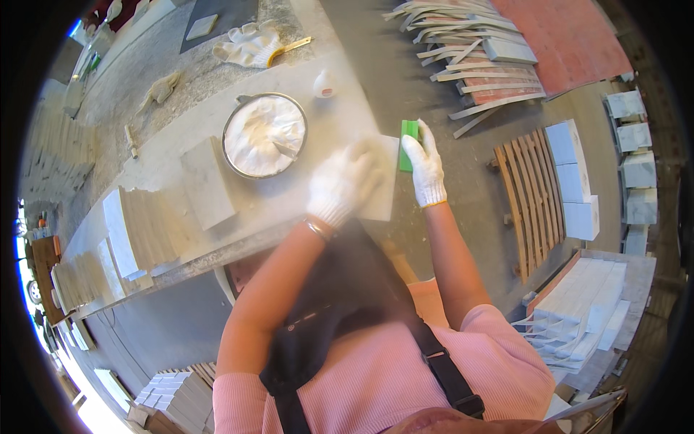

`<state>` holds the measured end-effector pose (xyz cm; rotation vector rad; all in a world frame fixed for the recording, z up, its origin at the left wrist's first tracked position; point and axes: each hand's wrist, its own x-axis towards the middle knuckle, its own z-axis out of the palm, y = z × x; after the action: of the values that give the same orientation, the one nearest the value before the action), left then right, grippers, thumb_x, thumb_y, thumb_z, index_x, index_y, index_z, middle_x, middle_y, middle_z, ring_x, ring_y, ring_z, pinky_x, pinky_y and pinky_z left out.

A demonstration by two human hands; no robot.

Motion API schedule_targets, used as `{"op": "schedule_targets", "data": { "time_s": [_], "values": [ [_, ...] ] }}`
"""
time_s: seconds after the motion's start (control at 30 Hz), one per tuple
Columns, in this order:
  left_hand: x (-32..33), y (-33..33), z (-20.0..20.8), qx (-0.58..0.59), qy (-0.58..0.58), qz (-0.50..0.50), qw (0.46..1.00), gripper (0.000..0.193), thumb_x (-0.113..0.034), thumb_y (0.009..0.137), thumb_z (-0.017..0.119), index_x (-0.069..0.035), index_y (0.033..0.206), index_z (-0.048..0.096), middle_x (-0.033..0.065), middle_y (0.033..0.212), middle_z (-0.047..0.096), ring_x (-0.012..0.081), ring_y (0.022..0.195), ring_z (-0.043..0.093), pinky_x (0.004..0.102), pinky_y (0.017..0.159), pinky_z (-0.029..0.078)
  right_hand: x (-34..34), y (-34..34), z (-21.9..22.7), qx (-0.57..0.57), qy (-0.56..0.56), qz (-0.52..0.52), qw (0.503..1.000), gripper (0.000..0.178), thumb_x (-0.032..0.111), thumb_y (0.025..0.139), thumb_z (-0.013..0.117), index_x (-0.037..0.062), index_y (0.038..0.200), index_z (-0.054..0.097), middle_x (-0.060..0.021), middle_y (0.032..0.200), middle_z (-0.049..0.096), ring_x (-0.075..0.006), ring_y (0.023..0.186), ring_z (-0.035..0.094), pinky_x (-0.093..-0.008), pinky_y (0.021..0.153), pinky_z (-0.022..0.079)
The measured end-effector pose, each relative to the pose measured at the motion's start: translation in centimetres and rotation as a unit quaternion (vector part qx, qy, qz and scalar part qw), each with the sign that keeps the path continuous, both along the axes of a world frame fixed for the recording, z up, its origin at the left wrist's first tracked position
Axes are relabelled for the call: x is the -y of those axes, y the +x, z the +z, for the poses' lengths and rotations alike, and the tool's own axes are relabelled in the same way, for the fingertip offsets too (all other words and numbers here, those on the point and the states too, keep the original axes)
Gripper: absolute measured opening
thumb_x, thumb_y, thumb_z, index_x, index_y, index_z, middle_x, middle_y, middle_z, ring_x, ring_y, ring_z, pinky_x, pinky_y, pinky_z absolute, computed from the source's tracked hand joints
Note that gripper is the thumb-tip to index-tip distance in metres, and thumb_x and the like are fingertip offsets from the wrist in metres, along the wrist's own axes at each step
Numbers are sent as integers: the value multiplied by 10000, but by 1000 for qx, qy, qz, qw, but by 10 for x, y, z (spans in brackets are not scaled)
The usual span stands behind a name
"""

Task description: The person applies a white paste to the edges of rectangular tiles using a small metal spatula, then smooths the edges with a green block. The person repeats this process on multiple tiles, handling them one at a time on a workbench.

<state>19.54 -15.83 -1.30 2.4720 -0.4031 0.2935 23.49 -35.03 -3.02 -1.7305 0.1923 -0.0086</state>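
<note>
My right hand (425,166), in a white knit glove, grips a green block (408,141) beside the edge of a pale stone tile (379,206). Its thumb lies over the block's face. My left hand (343,184), also gloved in white, is over the tile, smeared by motion; its fingers and anything in them cannot be made out. Left of it stands a round metal pan (228,148) of white paste (260,130), with a flat scraper (285,150) stuck in the paste. A white squeeze bottle (324,84) stands just beyond the pan.
A loose tile (207,181) and rows of tiles (134,231) occupy the worktable's left side. Spare gloves (249,45) lie at its far end. Rightward on the floor are a wooden pallet (531,202), white boxes (575,173) and a heap of pale strips (477,61).
</note>
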Motion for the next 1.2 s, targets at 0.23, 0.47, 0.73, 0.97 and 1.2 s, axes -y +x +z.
{"op": "schedule_targets", "data": {
  "time_s": [0.23, 0.47, 0.73, 0.97, 1.2],
  "values": [
    [2, -2, 0, -3, -9, -5, 1000, 271, -336, 919, 711, -130, 1094, 735, 78, 1261, 682, 341, 983, 684, 484, 825, 570, 6, -7, -2, 18, -58, 17, 998, 708, 288, 1008, 680, 69, 1618, 395, -111, 1503, 577, -165, 1292, 580, -318, 1062, 477],
    [2, -3, -3, 4, -7, -2, 1000, 248, -329, 931, 701, -137, 1087, 726, 68, 1251, 683, 349, 989, 683, 488, 828, 571, 8, -6, -9, 44, 28, 24, 998, 716, 319, 1012, 670, 76, 1622, 385, -134, 1521, 566, -204, 1320, 577, -336, 1103, 454],
    [22, -4, 24, -53, 83, 54, 994, 551, -487, 770, 821, -91, 1132, 696, 139, 1207, 669, 376, 1025, 667, 517, 859, 543, 24, 5, -21, -36, 36, -34, 998, 732, 355, 1007, 686, 19, 1597, 414, -143, 1543, 550, -208, 1350, 558, -333, 1116, 442],
    [40, -17, 27, -23, 110, 125, 986, 805, -510, 671, 882, -74, 1287, 602, 139, 1087, 656, 371, 1015, 661, 520, 814, 528, 45, -19, 3, -1, 83, -33, 996, 708, 344, 1022, 665, 34, 1605, 409, -75, 1452, 567, -166, 1195, 597, -330, 1025, 502],
    [-1, -26, 36, -122, 73, 116, 983, 793, -422, 696, 876, -67, 1342, 581, 183, 1176, 668, 395, 1069, 658, 523, 856, 535, 40, -11, 14, 41, 80, 4, 996, 705, 331, 1021, 673, 24, 1599, 411, -75, 1435, 575, -173, 1164, 616, -345, 1009, 526]
  ]
}}
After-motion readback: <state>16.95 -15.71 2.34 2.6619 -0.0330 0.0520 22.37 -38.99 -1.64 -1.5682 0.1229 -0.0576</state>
